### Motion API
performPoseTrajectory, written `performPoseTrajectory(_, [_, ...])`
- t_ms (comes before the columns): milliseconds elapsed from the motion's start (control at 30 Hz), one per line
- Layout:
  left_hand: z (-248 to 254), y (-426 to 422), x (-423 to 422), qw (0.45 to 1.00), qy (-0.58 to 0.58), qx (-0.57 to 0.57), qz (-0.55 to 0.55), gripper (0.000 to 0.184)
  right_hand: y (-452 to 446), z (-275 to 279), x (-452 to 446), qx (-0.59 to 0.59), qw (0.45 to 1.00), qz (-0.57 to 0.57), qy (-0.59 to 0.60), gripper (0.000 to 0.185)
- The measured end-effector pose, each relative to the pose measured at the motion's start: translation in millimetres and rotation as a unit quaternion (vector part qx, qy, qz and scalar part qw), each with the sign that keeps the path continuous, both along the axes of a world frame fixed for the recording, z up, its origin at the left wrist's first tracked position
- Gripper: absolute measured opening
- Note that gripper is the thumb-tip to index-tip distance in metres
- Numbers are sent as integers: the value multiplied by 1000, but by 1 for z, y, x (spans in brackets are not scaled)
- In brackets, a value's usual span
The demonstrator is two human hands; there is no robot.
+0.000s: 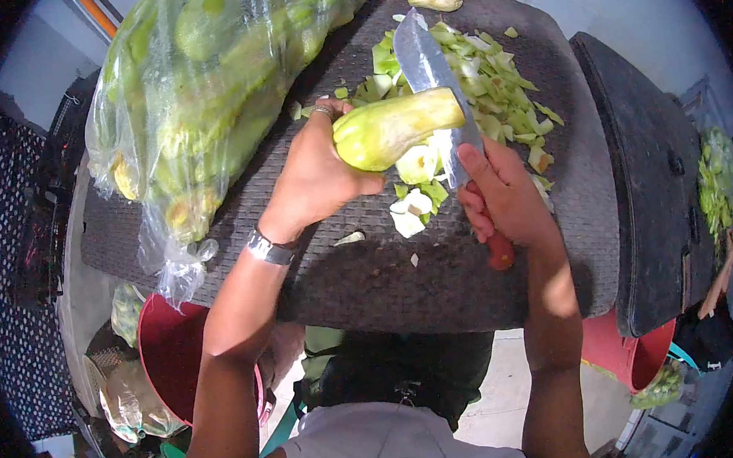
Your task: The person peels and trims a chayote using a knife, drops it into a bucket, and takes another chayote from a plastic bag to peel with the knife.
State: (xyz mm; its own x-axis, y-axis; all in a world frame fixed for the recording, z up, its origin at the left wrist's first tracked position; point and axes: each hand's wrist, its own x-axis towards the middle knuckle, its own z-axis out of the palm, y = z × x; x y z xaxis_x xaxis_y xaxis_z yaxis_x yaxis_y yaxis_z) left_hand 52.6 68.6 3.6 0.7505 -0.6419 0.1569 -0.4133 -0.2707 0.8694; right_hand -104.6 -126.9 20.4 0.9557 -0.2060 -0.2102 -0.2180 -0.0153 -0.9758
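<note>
The left hand (pixel 317 177) has its grip wrapped around the broad green end of a chayote (pixel 390 131), holding it above the desk (pixel 362 301) with the narrow end toward the right. The right hand (pixel 507 191) has its fingers curled around the handle of a broad-bladed knife (pixel 428 61), whose blade lies at that narrow end; whether it bites in cannot be told. The work looks partly done: the chayote's neck is pale, apparently pared, while its broad end is greener and seems to have most of its skin left. A heap of parings (pixel 496 82) is spread over the desk beyond the knife, suggesting much has been cut. Plenty appears to remain, since a bulging plastic bag (pixel 199 96) of chayotes lies on the desk's left side.
</note>
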Motion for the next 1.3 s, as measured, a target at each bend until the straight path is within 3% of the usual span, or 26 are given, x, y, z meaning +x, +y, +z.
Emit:
performPoseTrajectory(100, [-5,-9,-13,998,0,-28,58,77,-1,-2,0,27,1000,-9,-1,32])
performPoseTrajectory(200, [-11,-14,-22,995,6,-73,60,74,0,0,-2,35,999,-14,2,32])
performPoseTrajectory(300, [-6,-9,-10,999,42,-26,-23,71,-3,2,-1,27,999,-10,22,31])
performPoseTrajectory(400, [-4,-12,-18,998,20,-50,29,67,-6,2,0,24,999,8,21,30])
performPoseTrajectory(533, [-2,-4,0,994,39,33,-95,68,-7,-5,-2,9,997,43,66,29])
performPoseTrajectory(733, [-16,-18,-25,998,41,-20,54,68,0,-7,4,26,999,13,33,32])
performPoseTrajectory(867, [-22,-12,-6,995,96,2,-34,64,-2,-11,5,33,998,32,53,32])
performPoseTrajectory(1033, [-28,-21,-21,992,111,-54,16,68,1,-2,2,30,998,34,48,32])
performPoseTrajectory(1233, [-7,-16,-20,979,202,2,-39,61,1,-2,1,73,995,37,65,30])
performPoseTrajectory(1300, [-13,-17,-16,989,142,-1,-51,59,-1,4,-2,49,996,6,79,31])
